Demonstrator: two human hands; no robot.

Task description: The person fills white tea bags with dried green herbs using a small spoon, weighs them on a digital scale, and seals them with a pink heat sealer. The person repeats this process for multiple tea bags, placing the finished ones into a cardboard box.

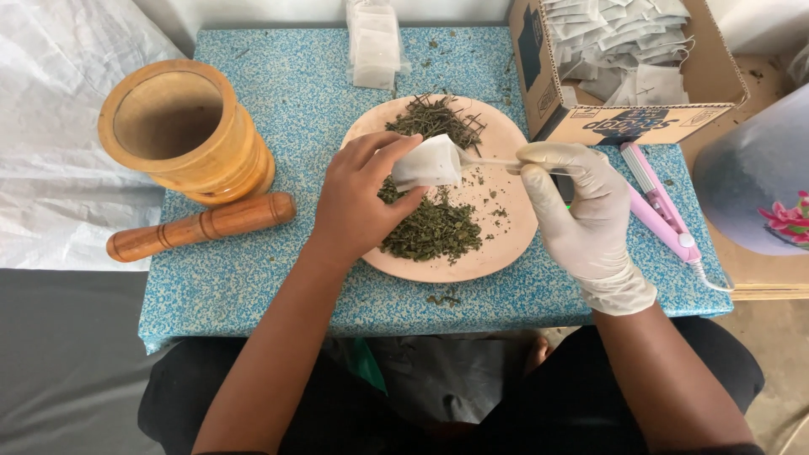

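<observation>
Head view is taken looking down on a small table (278,93) covered in blue speckled cloth, and every place below is given relative to the round pinkish plate (506,215) near its middle. Well to the left of the plate a turned wooden mortar (181,131) is stood upright with its mouth open, and a wooden pestle (202,226) is laid on its side just below the mortar, nearer the plate's left edge. Over the plate's left half the bare left hand (358,202) is held, its thumb and fingers pinched on a small white filter bag (428,162) that is kept above the plate's centre. Dried green herbs (431,229) are heaped on the plate under that hand, and a second, twiggier heap (434,118) is seen at the plate's far rim. Beyond the plate a stack of empty white bags (373,42) is lain on the cloth. Over the plate's right edge the gloved right hand (581,219) is closed around a thin white spoon (493,161), whose tip is met by the bag's mouth. Right of the plate a pink sealing tool (657,202) is rested on the cloth, and behind it a cardboard box (628,122) filled with more white bags is stood.
</observation>
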